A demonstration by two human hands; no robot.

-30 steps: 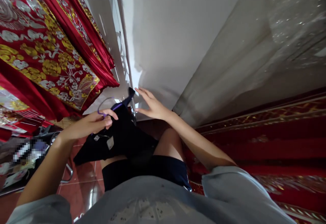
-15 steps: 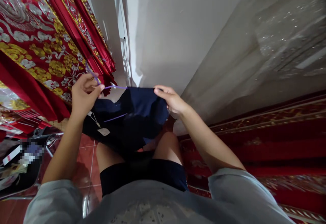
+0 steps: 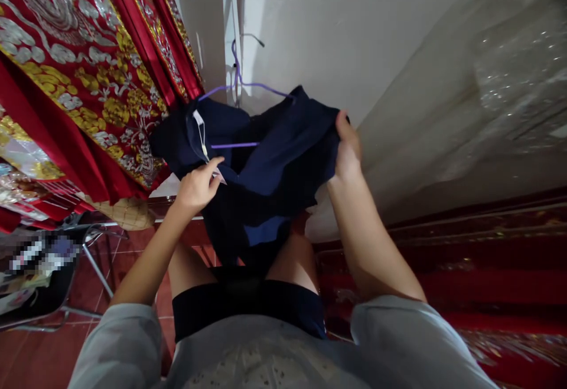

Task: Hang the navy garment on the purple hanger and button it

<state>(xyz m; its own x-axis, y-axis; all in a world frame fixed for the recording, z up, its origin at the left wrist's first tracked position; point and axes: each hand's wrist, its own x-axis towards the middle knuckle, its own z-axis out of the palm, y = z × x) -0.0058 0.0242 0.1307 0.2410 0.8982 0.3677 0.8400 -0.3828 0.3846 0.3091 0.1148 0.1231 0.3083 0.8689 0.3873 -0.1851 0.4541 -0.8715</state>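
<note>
A dark navy garment hangs on a thin purple hanger, whose top is up by a small dark metal hook at the wall. The hanger's straight lower bar shows through the garment's neck opening. My left hand is at the garment's front, thumb and forefinger closed around a small pale tag. This tag dangles on a string from a white label piece near the collar. My right hand grips the garment's right-hand edge, thumb on top and the other fingers hidden behind the cloth.
Red cloth embroidered in gold and silver hangs close at the left. A black chair with metal legs and items on it stands lower left. A pale wall is ahead, with clear plastic sheeting and red fabric at right.
The purple hanger has gone up and away to the wall hook, the garment spreading below it. My left hand has left the hanger for the tag; my right hand has moved right and up.
</note>
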